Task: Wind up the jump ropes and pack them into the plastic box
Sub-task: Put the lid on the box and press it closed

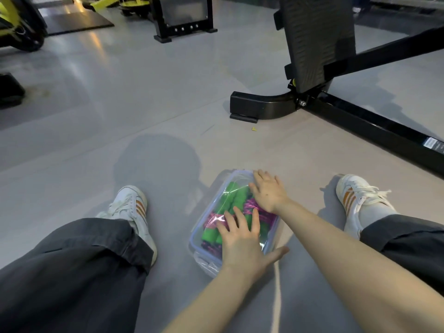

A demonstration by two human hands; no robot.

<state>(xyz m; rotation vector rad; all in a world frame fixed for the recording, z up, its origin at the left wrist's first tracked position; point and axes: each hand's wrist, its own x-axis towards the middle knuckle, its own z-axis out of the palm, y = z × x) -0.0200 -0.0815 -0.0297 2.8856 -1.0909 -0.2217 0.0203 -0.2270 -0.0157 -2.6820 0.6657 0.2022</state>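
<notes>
Head view: left hand (242,241), right hand (269,192) spread flat atop plastic box (195,236); jump ropes (234,198) underneath.

I see grey gym floor (120,92), black bench frame (360,121) far R, yellow-black machines (19,25) top L, black mat (77,22) beside them, tiny yellow scrap (254,128) nr bench foot.

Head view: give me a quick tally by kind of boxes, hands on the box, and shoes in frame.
Plastic box: 1
Hands flat on the box: 2, left hand, right hand
Shoes: 2, left shoe, right shoe
Total: 5
Green handles inside: partly covered, cannot count.
</notes>
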